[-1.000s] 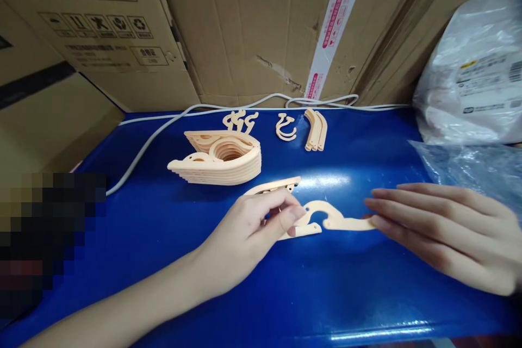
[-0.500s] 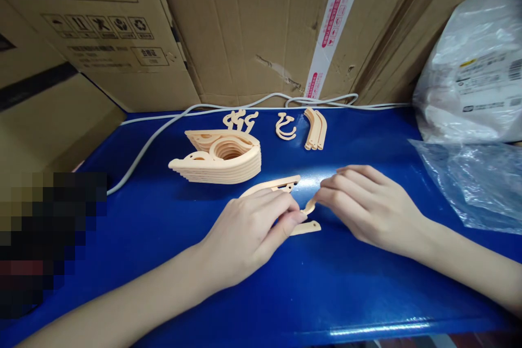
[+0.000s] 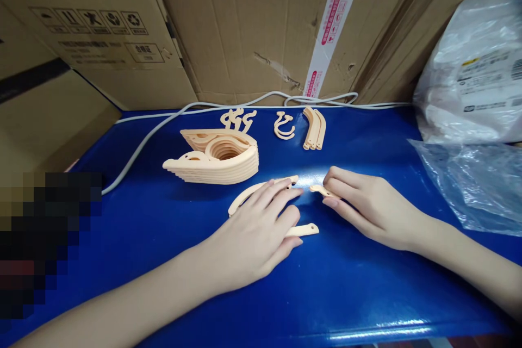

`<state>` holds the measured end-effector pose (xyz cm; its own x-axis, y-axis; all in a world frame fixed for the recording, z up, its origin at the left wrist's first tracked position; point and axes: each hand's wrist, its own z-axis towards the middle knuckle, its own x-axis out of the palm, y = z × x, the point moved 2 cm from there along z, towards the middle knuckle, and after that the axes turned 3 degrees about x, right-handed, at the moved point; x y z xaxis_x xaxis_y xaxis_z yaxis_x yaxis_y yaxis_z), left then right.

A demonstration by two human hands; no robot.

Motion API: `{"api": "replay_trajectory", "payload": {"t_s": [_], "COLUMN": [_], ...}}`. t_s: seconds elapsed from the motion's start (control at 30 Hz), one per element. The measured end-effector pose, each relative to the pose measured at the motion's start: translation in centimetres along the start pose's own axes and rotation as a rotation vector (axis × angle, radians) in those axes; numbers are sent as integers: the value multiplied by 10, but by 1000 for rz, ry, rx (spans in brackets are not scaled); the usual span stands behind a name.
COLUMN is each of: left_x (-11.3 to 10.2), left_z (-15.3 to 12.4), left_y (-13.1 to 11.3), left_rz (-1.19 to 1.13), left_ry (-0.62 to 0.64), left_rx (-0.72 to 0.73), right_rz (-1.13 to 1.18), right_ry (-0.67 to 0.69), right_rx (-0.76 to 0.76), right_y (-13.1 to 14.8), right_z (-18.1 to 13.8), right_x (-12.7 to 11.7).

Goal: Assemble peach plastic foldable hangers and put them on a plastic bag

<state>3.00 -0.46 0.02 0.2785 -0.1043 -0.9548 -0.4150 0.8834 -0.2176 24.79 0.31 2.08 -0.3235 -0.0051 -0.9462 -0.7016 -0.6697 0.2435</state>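
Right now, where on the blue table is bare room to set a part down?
Bare: front of the table, nearer than the left hand and right hand; also left, between white cable and forearm. Crowded: back centre, with stack, hooks, curved strips.

Blue worktop (image 3: 346, 293) carries: part stack (image 3: 216, 160) at 11 o'clock; hooks (image 3: 284, 125) and strips (image 3: 314, 129) at 12; cable (image 3: 163, 128) along far edge; bags (image 3: 473, 185) at 3; loose parts (image 3: 304, 229) at centre.
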Motion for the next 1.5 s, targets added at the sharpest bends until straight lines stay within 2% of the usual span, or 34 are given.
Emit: {"api": "replay_trajectory", "payload": {"t_s": [0.17,0.33,0.67,0.9,1.2,1.37,1.5], "left_x": [1,-3,-7,-4,-5,-6,-6], "left_z": [3,6,5,6,7,6,6], "left_y": [1,4,4,1,1,1,1], "left_rz": [51,-10,-117,-57,-62,-81,-70], "left_ry": [-16,-75,-96,-78,-100,-110,-98], "left_rx": [-11,-68,-121,-59,-68,-65,-48], "right_rz": [33,23,222,419,361,318,168], "right_ry": [25,32,37,121,55,9,-92], "right_rx": [15,36,115,141,203,122,51], "right_y": [2,6,13,20,18,16,14], "right_z": [-2,-4,-8,-4,-4,-6,-13], "right_x": [1,4,3,7,7,6,8]}}
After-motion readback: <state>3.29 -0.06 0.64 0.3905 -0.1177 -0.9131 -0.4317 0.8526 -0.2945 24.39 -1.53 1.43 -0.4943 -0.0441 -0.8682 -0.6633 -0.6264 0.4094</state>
